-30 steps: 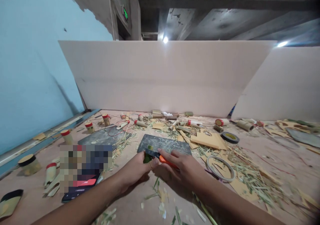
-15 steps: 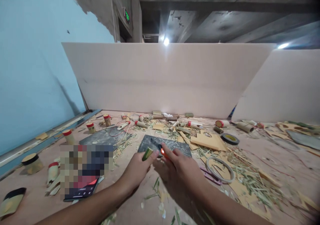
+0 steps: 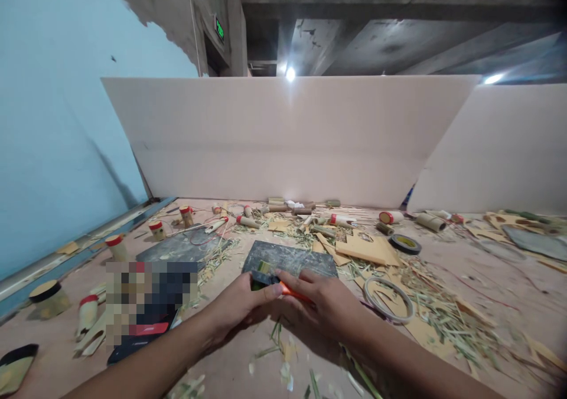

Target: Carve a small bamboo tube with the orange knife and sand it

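Observation:
My left hand (image 3: 234, 304) is closed around a short green strip of bamboo (image 3: 264, 267), whose top end pokes up past the fingers. In my right hand (image 3: 325, 297) is a knife with an orange handle (image 3: 292, 291). The knife's dark blade part lies across the bamboo strip, close to my left thumb. Both hands meet just in front of a dark, dusty slab (image 3: 305, 259) on the table. My fingers hide the lower part of the strip and much of the knife handle.
A phone (image 3: 133, 346), partly blurred out, lies left. Several bamboo tubes with red tape, such as one tube (image 3: 116, 248), stand beyond it. Right are a tape ring (image 3: 388, 300), a black tape roll (image 3: 404, 245), cardboard (image 3: 367, 250) and bamboo shavings (image 3: 460, 322). A pale board (image 3: 287, 139) stands behind.
The knife has come over to the left and now crosses the bamboo strip. My hands have drawn together, and the view has shifted slightly.

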`<state>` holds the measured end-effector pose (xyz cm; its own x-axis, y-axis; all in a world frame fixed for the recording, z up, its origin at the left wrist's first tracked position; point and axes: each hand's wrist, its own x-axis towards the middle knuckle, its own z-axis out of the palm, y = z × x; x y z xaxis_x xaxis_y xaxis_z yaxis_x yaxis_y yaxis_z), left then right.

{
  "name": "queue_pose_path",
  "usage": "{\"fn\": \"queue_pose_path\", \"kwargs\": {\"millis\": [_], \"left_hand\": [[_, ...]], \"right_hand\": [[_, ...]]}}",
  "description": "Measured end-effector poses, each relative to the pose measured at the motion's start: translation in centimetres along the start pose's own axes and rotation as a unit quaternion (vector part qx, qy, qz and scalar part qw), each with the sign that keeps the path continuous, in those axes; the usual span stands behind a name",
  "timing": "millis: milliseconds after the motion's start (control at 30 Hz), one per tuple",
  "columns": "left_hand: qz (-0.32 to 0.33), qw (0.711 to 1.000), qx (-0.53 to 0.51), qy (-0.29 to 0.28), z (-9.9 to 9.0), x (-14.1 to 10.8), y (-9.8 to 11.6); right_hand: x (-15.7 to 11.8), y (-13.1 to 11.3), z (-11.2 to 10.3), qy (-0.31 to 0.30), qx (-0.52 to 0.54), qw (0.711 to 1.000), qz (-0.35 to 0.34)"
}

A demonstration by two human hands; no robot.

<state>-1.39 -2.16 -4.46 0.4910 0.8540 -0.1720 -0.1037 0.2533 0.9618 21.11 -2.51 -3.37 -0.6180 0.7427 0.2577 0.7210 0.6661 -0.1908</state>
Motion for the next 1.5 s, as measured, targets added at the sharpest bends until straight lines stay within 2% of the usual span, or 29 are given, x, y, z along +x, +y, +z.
{"fn": "queue_pose_path", "kwargs": {"millis": [133, 367, 533, 667, 733, 800, 900, 1067, 1333, 1500], "left_hand": [[0.008, 0.999, -0.033, -0.032, -0.2, -0.1, 0.0], [0.023, 0.997, -0.058, -0.036, 0.2, -0.2, -0.2], [0.027, 0.999, -0.012, 0.043, 0.4, 0.3, -0.6], [0.009, 0.993, 0.014, 0.114, 0.2, 0.9, -0.8], [-0.013, 0.993, 0.017, 0.114, 0.0, 1.0, -0.7], [-0.033, 0.995, 0.011, 0.089, -0.3, 1.0, -0.5], [-0.042, 0.998, -0.001, 0.051, -0.6, 0.8, -0.1], [0.006, 0.999, 0.024, 0.023, -0.6, 0.5, -0.2], [0.087, 0.981, 0.154, 0.083, -0.9, 0.2, -0.5], [0.095, 0.982, 0.15, 0.062, -0.6, -0.3, -0.1]], "right_hand": [[0.0, -0.4, -0.1, -0.017, 0.024, 0.999, -0.019], [0.1, -0.9, -0.3, -0.028, -0.028, 0.999, -0.023], [-0.1, -2.4, 1.0, -0.002, -0.094, 0.994, 0.05], [0.3, -1.9, 1.2, 0.031, -0.092, 0.985, 0.142], [0.5, -1.1, 0.8, 0.031, -0.095, 0.979, 0.176], [0.5, -0.2, 0.3, 0.032, -0.095, 0.977, 0.189], [0.2, 0.7, -0.3, 0.049, -0.075, 0.979, 0.186], [0.1, 1.4, -0.9, 0.074, -0.04, 0.981, 0.172], [-0.3, 2.1, -1.0, 0.09, 0.007, 0.986, 0.137], [-0.4, 1.7, -1.1, 0.098, 0.049, 0.987, 0.121]]}}
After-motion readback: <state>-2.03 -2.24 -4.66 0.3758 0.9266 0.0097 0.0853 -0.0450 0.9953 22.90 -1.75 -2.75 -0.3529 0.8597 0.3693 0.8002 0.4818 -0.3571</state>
